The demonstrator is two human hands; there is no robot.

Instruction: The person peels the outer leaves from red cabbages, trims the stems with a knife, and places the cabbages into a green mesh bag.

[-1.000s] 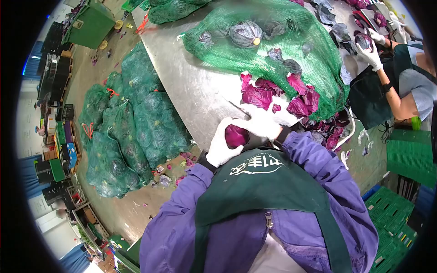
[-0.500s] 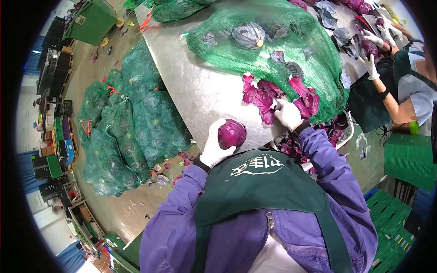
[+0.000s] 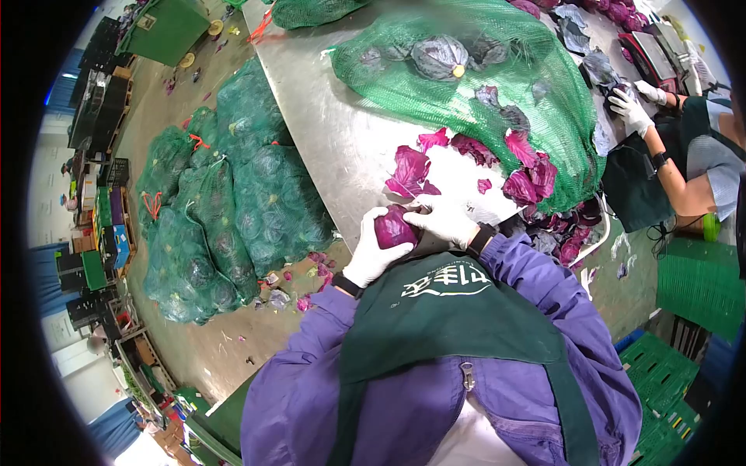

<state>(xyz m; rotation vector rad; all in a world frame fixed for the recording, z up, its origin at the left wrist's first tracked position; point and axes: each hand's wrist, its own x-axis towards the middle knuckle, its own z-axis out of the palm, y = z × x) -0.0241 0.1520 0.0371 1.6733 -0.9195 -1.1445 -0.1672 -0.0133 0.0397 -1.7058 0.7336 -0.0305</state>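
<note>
A purple cabbage (image 3: pixel 395 227) is held close to my apron at the table's front edge. My left hand (image 3: pixel 373 252), in a white glove, wraps round its left side. From the right, my right hand (image 3: pixel 447 221), gloved too, has its fingers closed against the cabbage's upper right side; its fingertips partly blend with the bright table. Loose purple leaves (image 3: pixel 409 171) lie on the metal table (image 3: pixel 311 101) beyond my hands. Behind them a green net bag (image 3: pixel 466 101) with several cabbages lies spread out.
Filled net bags (image 3: pixel 264 194) stand on the floor at the left. A leaf-filled container (image 3: pixel 571 245) is by the table's edge at my right. A co-worker's gloved hands (image 3: pixel 633 109) are at the right, near dark leaves. Green crates (image 3: pixel 660 373) stand lower right.
My right hand has left the leaves on the table and come left to the cabbage. Some leaves lie farther left. The co-worker's hands no longer hold a purple cabbage.
</note>
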